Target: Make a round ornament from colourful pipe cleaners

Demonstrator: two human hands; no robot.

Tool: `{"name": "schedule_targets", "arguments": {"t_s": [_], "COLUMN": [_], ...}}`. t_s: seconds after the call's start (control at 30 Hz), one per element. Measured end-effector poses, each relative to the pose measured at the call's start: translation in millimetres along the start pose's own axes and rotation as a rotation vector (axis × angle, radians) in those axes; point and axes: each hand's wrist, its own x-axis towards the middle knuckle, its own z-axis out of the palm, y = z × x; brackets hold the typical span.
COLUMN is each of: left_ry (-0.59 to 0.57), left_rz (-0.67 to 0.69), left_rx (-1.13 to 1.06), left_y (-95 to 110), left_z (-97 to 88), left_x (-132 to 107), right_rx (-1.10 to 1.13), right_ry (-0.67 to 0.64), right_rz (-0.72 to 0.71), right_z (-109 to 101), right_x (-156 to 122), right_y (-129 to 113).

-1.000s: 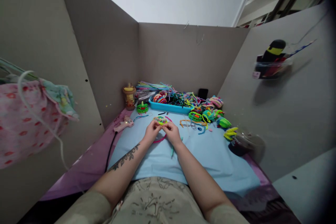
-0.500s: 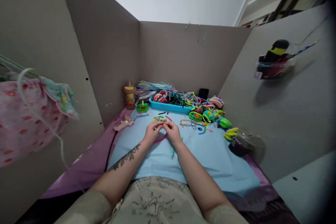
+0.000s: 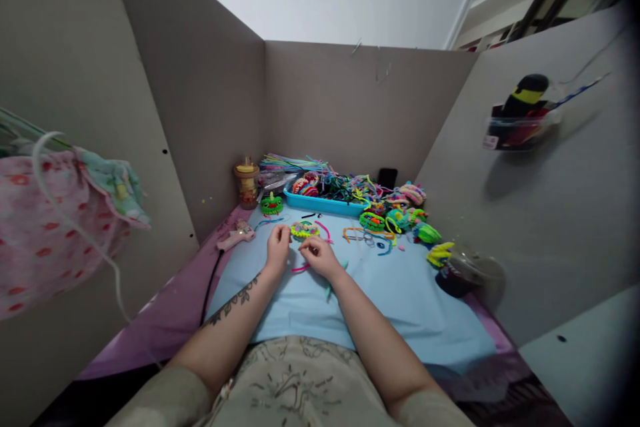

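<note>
My left hand (image 3: 279,247) is closed, thumb against the fingers, just left of a round, multicoloured fuzzy piece (image 3: 305,231) with a yellow-green edge. To the right and slightly nearer, my right hand (image 3: 321,257) is curled with its fingertips pinched together. Whatever either hand grips is too small or hidden to make out. A gap separates the two hands. Beneath and beside the right hand lie pink pipe cleaner pieces (image 3: 301,269), and a green strip (image 3: 329,291) sits by its wrist.
A blue tray (image 3: 325,205) full of tangled pipe cleaners stands at the back. A pink glue gun (image 3: 237,237) with a black cord lies left. Scissors (image 3: 367,238), fuzzy green figures (image 3: 373,221) and a dark jar (image 3: 454,278) are at right. Grey panels (image 3: 360,100) enclose the table.
My hands, which met over the pink pipe cleaner, have come apart. The left moved left, the right moved slightly down. The multicoloured piece shows more fully.
</note>
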Motion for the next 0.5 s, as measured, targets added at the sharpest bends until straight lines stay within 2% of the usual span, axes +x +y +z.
{"name": "schedule_targets", "arguments": {"t_s": [0.1,0.2,0.3,0.5], "left_ry": [0.04,0.008,-0.034,-0.13], "left_rz": [-0.008,-0.024,-0.022,-0.053], "left_rx": [0.004,0.021,0.01,-0.055], "left_y": [-1.7,1.8,6.5,5.6], "left_z": [-1.8,-1.3,0.4,3.0], "left_x": [2.0,1.3,-0.9,-2.2], "right_rx": [-0.029,-0.092,-0.146,-0.164], "right_ry": [-0.218,-0.334,-0.379,-0.374], "right_rz": [-0.104,-0.181,-0.211,-0.192], "right_z": [-1.3,-2.1,0.3,6.2], "right_x": [-5.5,-7.6,-6.9,-6.3], "right_y": [-10.5,-11.8,-4.5,6.1]}}
